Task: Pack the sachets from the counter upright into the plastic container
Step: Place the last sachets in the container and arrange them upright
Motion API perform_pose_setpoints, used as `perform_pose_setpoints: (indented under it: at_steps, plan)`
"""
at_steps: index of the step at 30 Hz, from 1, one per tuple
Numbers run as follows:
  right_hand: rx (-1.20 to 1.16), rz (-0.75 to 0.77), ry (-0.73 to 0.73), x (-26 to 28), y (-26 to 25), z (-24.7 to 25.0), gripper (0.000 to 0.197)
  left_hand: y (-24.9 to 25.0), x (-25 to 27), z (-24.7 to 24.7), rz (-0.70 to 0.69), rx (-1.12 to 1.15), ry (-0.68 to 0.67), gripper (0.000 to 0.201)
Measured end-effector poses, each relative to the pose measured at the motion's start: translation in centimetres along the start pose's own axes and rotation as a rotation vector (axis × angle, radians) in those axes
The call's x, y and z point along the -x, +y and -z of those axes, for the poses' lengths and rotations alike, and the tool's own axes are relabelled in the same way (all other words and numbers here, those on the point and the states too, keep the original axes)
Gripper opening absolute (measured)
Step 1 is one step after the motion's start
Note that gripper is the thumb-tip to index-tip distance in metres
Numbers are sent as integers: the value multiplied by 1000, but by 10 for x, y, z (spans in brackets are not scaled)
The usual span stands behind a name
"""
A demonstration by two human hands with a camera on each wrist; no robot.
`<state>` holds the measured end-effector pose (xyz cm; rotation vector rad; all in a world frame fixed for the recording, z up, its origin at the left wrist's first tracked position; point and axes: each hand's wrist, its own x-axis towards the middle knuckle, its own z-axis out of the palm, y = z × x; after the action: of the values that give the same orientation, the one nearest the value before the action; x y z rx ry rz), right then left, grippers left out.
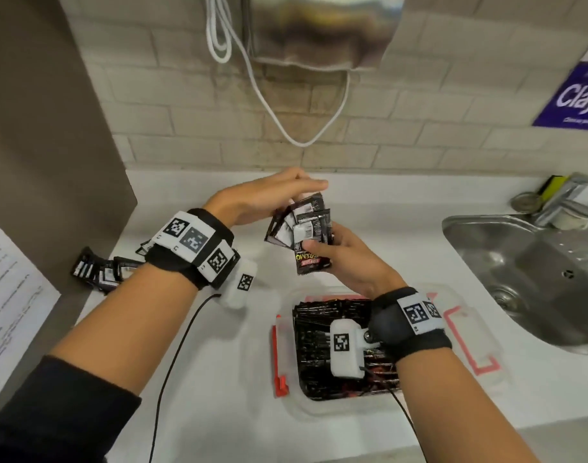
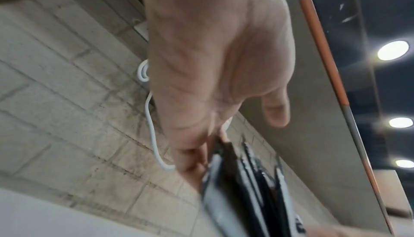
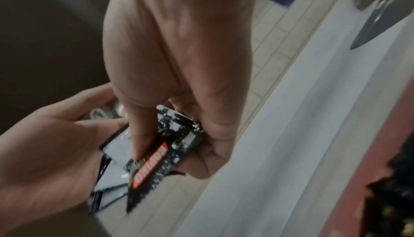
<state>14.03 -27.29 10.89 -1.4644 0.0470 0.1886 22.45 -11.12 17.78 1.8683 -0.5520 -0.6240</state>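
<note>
Beyond the container (image 1: pixel 466 379), already holding upright sachets, both hands square a bunch (image 1: pixel 302 228): right hand (image 1: pixel 349 262) clamped round it, left hand (image 1: pixel 269 195) flat-fingered against it; next, lower it upright.

Sachets (image 1: pixel 306 228) black, white panels; container (image 1: pixel 466 332) clear, red clips.

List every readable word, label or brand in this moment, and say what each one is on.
"KOPIKO": red label on the sachet gripped by the right hand.
"Claye", cut off by the frame edge: purple sign on the wall.
Sachet print in the head view: upside down, partly covered, unclear.
Paper sheet: too small.
Wrist bands: square codes only.
</note>
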Motion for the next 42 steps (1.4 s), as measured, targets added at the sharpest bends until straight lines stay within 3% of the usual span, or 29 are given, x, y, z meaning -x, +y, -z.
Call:
perform_pose_setpoints:
  at_steps: [4, 6, 9, 13, 15, 18, 21, 24, 27, 30, 33, 35, 38, 42]
  plan:
    - [-258, 114, 83, 30, -5, 33, 41, 2, 8, -24, -182, 115, -6, 76]
    - [-323, 152, 86, 43, -7, 40, 48, -2, 10, -51, -236, 102, -85, 78]
    - [-317, 174, 72, 56, -4, 43, 39, -1, 9, -92, -325, 98, -132, 50]
    - [-182, 177, 4, 68, 1, 43, 38, 8, 5, -124, -273, 144, 85, 26]
    - [-168, 173, -28, 76, 2, 47, 38, 11, 2, -134, -261, 86, 126, 14]
    - [-135, 156, -42, 85, 4, 57, 25, 15, 0, -148, -286, 7, 159, 7]
    - [-100, 89, 54, 90, 7, 63, 21, 15, -3, -158, -270, 35, 221, 10]
    - [21, 29, 236, 94, 12, 72, 62, 14, -7, -162, -231, 130, 285, 11]
    - [247, 122, 303, 101, 15, 83, 103, 15, -12, -163, -129, 299, 307, 14]
    - [475, 281, 253, 103, 14, 88, 136, 15, -16, -166, 0, 438, 271, 9]
    - [773, 464, 270, 100, 12, 88, 144, 12, -17, -175, 91, 395, 185, 14]
    - [895, 504, 277, 99, 10, 88, 141, 11, -15, -183, 128, 369, 73, 14]
    - [882, 502, 259, 99, 11, 89, 125, 11, -12, -184, 141, 405, -6, 7]
    - [817, 549, 337, 100, 13, 92, 99, 12, -6, -179, 101, 383, -179, 25]
